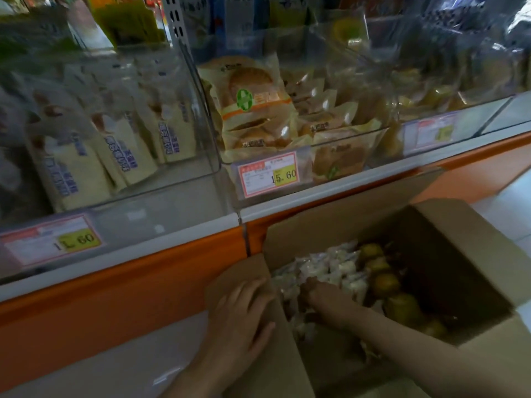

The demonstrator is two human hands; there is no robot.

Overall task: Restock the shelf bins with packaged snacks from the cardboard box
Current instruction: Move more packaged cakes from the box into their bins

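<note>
Shop shelving fills the background, its clear bins (207, 133) holding wrapped cakes above an orange ledge. Below stands the open cardboard box (448, 254). The snack packets (330, 268), small and white, lie heaped in its left half, right under and just beyond the right hand (321, 297), whose fingers (309, 282) are buried among them; whether they pinch one I cannot tell. The left hand (241, 305) lies flat, fingers spread, on the box's left flap (275, 354). The right hand is plainly nearer.
</note>
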